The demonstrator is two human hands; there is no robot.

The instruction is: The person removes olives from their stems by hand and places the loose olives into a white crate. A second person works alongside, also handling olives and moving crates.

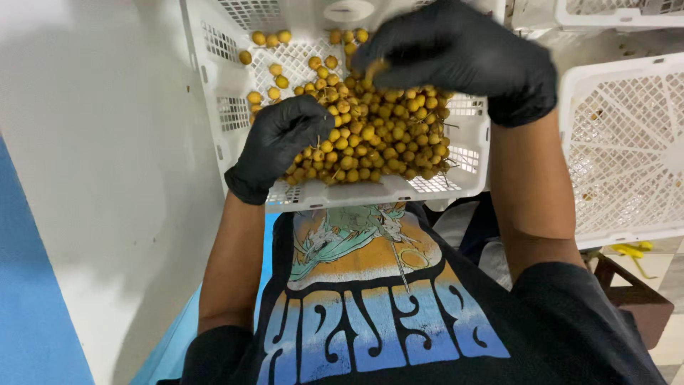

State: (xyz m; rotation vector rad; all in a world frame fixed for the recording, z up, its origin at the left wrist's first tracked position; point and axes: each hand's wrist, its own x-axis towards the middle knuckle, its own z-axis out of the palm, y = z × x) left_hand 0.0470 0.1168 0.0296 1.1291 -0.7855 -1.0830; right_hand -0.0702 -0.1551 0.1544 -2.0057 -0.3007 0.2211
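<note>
A white plastic crate [370, 191] sits right in front of me, its near rim against my chest. It holds a big cluster of small yellow-orange round fruits on thin stems [381, 132], with loose fruits [274, 71] scattered at the far left of the crate floor. My left hand [281, 139], in a black glove, rests on the left side of the cluster, fingers curled into the fruits. My right hand [459, 53], also black-gloved, hovers over the top of the cluster, its fingertips pinching one fruit [375, 69].
A second white lattice crate [627, 142] stands to the right, and another [613, 13] at the top right. A pale wall [107, 157] runs along the left with a blue surface [35, 306] below it. A dark brown stool edge [634, 292] shows at lower right.
</note>
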